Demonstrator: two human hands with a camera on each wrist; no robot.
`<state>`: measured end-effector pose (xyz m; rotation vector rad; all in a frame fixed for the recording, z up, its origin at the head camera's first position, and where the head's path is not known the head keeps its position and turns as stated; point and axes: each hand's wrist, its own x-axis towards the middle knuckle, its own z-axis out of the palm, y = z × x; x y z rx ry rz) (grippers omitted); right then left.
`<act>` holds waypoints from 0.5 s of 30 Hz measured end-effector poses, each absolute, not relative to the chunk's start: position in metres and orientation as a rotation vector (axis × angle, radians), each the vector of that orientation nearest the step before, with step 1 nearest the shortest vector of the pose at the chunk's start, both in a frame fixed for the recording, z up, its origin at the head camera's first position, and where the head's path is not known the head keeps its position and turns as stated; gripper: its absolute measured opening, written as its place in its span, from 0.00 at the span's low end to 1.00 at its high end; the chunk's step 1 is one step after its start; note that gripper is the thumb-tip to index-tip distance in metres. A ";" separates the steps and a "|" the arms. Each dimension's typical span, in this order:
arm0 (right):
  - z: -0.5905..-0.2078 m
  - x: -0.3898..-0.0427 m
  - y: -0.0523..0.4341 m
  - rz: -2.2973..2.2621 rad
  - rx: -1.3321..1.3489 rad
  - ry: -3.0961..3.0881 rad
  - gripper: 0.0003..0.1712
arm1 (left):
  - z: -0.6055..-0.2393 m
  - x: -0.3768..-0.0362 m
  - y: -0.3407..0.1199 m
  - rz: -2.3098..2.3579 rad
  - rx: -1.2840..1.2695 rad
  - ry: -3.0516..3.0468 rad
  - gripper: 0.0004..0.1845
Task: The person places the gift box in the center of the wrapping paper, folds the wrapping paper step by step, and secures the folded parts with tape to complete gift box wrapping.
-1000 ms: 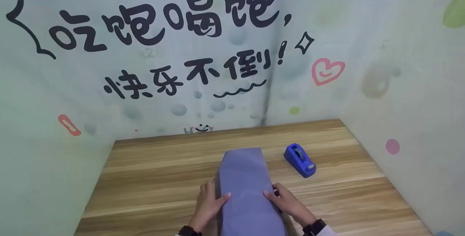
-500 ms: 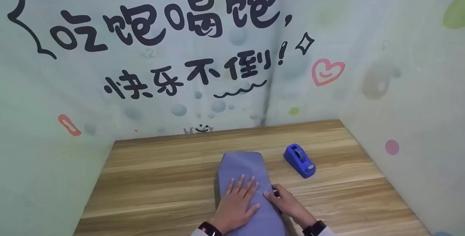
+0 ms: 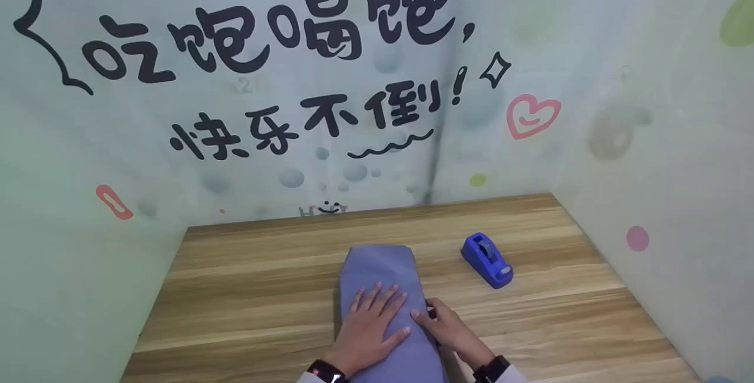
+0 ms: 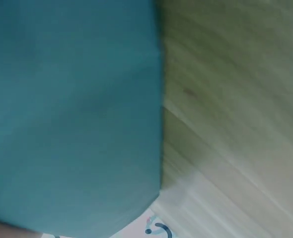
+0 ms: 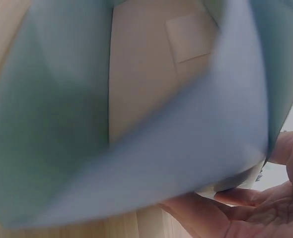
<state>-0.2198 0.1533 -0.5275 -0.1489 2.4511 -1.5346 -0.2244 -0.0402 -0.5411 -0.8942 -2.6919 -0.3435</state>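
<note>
A long box wrapped in blue-purple wrapping paper (image 3: 380,265) lies lengthwise on the wooden table. My left hand (image 3: 368,330) rests on its top with the fingers spread. At the box's right edge, my right hand (image 3: 447,324) pinches the paper, thumb on top and the other fingers down the side. From the right wrist view, the near end of the wrapping gapes, and the brown cardboard box (image 5: 141,64) shows inside between loose paper flaps. The left wrist view is mostly filled by the paper's surface (image 4: 77,124), with the left hand almost out of sight.
A blue tape dispenser (image 3: 488,260) stands on the table (image 3: 253,289), to the right of the box and beyond my right hand. Pale printed walls (image 3: 618,135) enclose the table at the back and both sides.
My left hand has moved from the box's left side onto its top and lies flat there. The box and both hands have shifted slightly left; the right hand keeps its hold.
</note>
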 end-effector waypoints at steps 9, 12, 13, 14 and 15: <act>-0.531 -0.223 0.152 -1.531 -0.226 2.445 0.31 | -0.540 -0.220 -0.037 -0.288 -0.847 -2.734 0.31; -0.532 -0.223 0.155 -1.545 -0.236 2.390 0.32 | -0.538 -0.219 -0.038 -0.269 -0.874 -2.789 0.36; -0.531 -0.222 0.155 -1.558 -0.242 2.361 0.33 | -0.538 -0.219 -0.039 -0.265 -0.880 -2.794 0.36; -0.531 -0.221 0.156 -1.569 -0.246 2.330 0.34 | -0.538 -0.220 -0.040 -0.265 -0.886 -2.789 0.36; -0.532 -0.221 0.157 -1.581 -0.250 2.297 0.35 | -0.538 -0.220 -0.041 -0.262 -0.890 -2.781 0.36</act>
